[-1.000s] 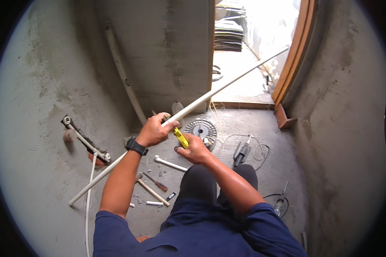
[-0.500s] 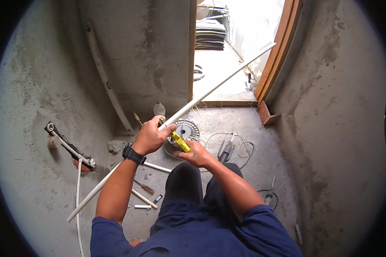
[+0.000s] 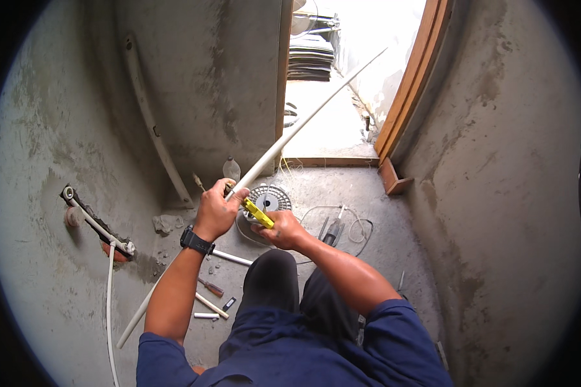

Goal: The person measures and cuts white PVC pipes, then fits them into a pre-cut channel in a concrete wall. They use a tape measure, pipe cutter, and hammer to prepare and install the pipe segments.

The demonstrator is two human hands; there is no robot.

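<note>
Head view: a clear bottle [image 3: 231, 169] stood by the wall, contents unreadable. The left hand [image 3: 214, 210] was clamped around a long white pipe [image 3: 303, 124], whose axis ran from the floor at lower left up toward the doorway at upper right. The right hand [image 3: 281, 229] gripped a yellow cutter [image 3: 258, 213] at the pipe, above a round grille [image 3: 268, 198].

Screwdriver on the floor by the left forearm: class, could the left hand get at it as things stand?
Probably not at once. The left hand is wrapped round the long white pipe. The screwdriver lies uncovered below the forearm, so the way looks free once the pipe is let go.
</note>
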